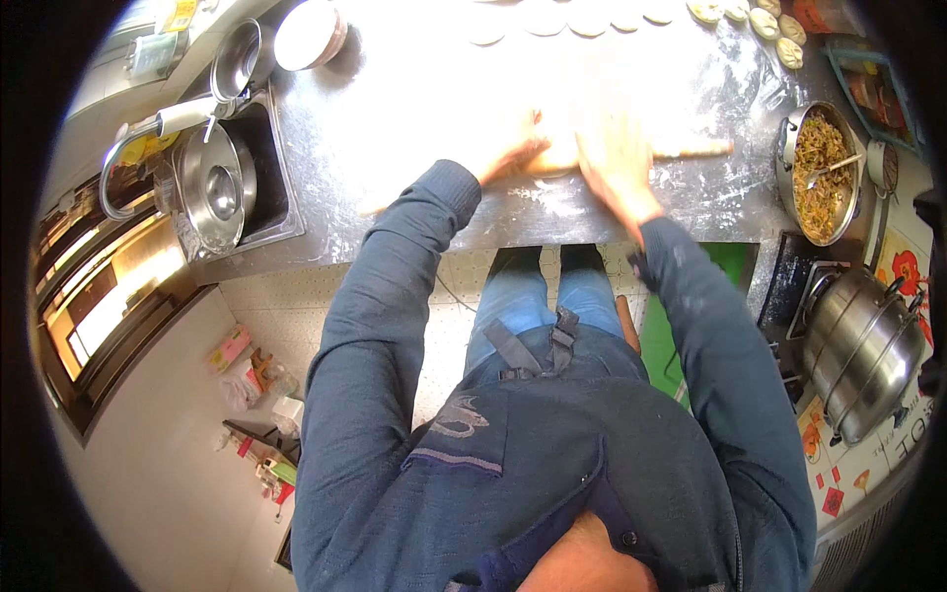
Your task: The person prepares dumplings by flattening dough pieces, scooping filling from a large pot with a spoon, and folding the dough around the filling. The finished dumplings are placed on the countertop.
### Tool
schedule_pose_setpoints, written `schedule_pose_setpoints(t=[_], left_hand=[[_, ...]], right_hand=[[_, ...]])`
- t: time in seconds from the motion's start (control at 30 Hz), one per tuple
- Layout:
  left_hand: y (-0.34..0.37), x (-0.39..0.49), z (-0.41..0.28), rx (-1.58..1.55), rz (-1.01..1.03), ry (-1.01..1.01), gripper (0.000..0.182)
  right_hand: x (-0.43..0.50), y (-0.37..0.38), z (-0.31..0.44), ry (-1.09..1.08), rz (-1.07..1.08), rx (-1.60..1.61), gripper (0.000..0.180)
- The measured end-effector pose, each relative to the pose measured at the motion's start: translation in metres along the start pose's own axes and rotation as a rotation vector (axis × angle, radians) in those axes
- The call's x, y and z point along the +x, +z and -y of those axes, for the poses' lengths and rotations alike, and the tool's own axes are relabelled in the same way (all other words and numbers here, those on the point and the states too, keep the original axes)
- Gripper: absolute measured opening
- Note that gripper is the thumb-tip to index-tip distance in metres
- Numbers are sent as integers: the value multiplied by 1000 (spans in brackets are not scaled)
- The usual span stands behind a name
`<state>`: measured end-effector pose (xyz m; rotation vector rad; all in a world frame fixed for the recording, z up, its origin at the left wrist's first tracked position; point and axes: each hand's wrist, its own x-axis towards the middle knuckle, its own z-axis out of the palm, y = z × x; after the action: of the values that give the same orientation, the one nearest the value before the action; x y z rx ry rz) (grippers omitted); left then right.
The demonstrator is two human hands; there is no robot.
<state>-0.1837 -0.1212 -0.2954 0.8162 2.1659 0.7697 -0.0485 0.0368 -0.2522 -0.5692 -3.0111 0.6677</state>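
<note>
A wooden rolling pin (695,150) lies across the floured metal counter, its right end showing beyond my right hand (615,159). That hand is laid over the pin, fingers stretched forward into bright glare. Pale dough (553,164) shows between my two hands, near the counter's front edge. My left hand (514,148) is against the left side of this dough; glare hides most of its fingers, so its grip cannot be made out. A thin wooden end (373,211) sticks out left of my left sleeve; whether it belongs to the same pin is unclear.
Flat dough rounds (546,26) and several pleated buns (764,24) line the far side. Right stand a pan of chopped filling (820,177) with a spoon (836,170) and a steamer pot (862,355). Left are a sink (285,163), a metal lid (214,192) and stacked bowls (311,35).
</note>
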Motion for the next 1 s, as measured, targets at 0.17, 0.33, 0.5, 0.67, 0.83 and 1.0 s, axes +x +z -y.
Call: schedule_pose_setpoints(t=[0.17, 0.33, 0.5, 0.67, 0.83, 1.0], left_hand=[[10, -18, 6, -61, -40, -38, 36], [16, -15, 13, -155, -167, -2, 34], [-12, 15, -2, 75, 52, -11, 40], [-29, -4, -14, 39, 120, -28, 42], [-41, -59, -5, 202, 153, -37, 42], [-47, -57, 1, 223, 157, -21, 43]], right_hand=[[-66, -17, 6, -52, 23, -171, 48], [11, 20, -1, 165, 140, -129, 40], [71, 21, 8, -51, -206, -186, 36], [-17, -17, 13, 97, 97, -20, 48], [-71, -19, 17, 93, 52, -244, 59], [31, 9, 13, 175, 307, -180, 41]])
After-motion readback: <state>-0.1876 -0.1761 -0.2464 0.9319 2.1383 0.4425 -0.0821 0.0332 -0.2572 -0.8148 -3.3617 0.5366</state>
